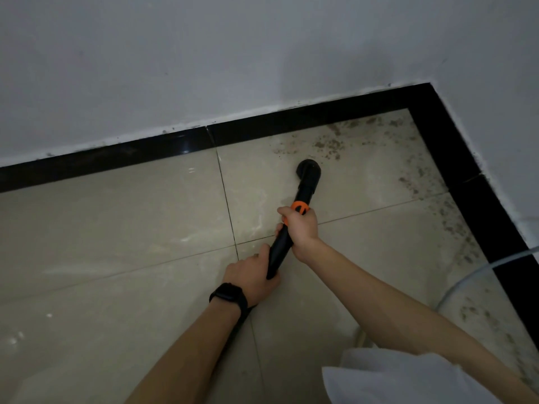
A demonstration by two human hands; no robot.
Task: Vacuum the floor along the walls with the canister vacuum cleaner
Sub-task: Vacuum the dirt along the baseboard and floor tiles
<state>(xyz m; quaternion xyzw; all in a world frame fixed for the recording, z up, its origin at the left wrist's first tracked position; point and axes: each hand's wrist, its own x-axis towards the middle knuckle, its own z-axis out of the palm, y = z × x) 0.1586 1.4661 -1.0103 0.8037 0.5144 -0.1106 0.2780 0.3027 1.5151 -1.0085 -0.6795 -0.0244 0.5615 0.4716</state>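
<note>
Two hands on the wand (279, 252): the right hand (302, 228) wraps it just behind the orange collar (299, 206), and the left hand (252, 277) grips the rear end, closer to the body. Nozzle (308, 169) sits on the floor (116, 228) ahead of the right hand, just short of the dirt (329, 145) near the corner. Best play, I'd say: push forward slowly, nozzle flat, right up to the skirting (291, 118), then sweep rightward along it. Mind the hose (466, 277) beyond the right arm, which may snag.
</note>
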